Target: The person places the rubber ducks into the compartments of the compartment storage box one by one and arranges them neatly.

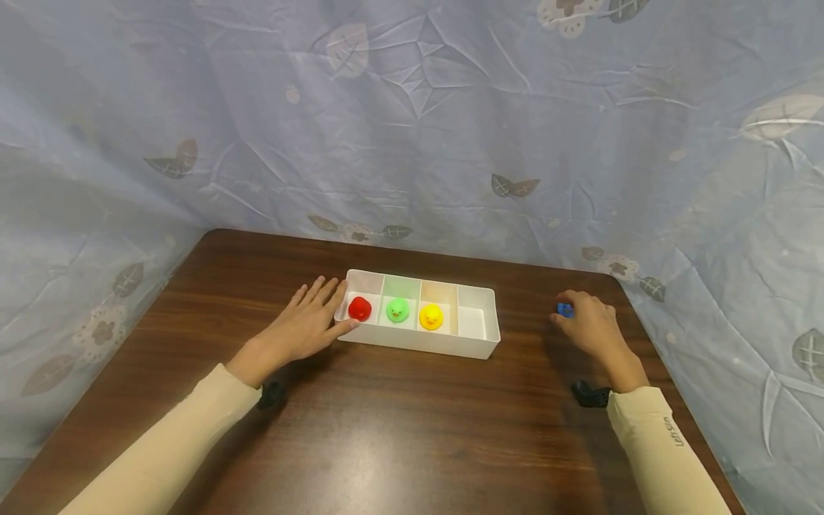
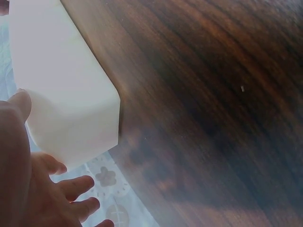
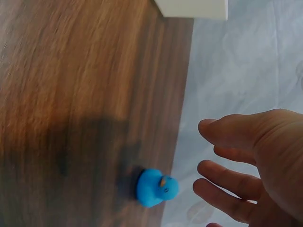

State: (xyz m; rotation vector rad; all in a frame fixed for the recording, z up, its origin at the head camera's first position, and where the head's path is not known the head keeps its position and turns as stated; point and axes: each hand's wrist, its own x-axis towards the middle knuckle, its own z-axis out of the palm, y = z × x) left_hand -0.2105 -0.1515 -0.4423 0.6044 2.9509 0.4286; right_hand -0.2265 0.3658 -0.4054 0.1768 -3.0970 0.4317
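A white divided box (image 1: 418, 343) lies lengthwise on the table. From the left, its compartments hold a small red toy (image 1: 360, 308), a green toy duck (image 1: 398, 310) and a yellow toy duck (image 1: 431, 316); bare floor shows in the rightmost one. My left hand (image 1: 305, 325) is at the box's left end, fingers spread, the thumb along the front wall. In the left wrist view the thumb and index finger touch the box. On the right, my right hand (image 1: 591, 322) hovers with parted fingers over a blue toy duck (image 3: 149, 188), a gap showing between them.
The dark wooden table (image 1: 386, 429) has rounded far corners. A pale patterned curtain (image 1: 412, 143) hangs behind it and along both sides. Black straps or devices (image 1: 589, 395) sit at both wrists.
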